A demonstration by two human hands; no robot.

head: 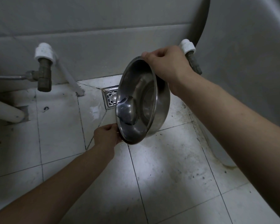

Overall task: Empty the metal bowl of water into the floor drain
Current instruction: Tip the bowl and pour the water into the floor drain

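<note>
A shiny metal bowl (144, 101) is tipped steeply on its side above the tiled floor, its mouth facing left. A little dark water clings inside near the low left rim. My right hand (166, 63) grips the upper rim. My left hand (106, 136) pinches the lower rim. The square metal floor drain (111, 98) lies in the floor just left of and behind the bowl, and the bowl hides its right part.
A brass valve with a white fitting (44, 68) sticks out from the wall at left, with a white pipe (69, 76) running down to the floor. Another valve (192, 57) sits behind my right hand. A large white fixture (249, 62) fills the right side.
</note>
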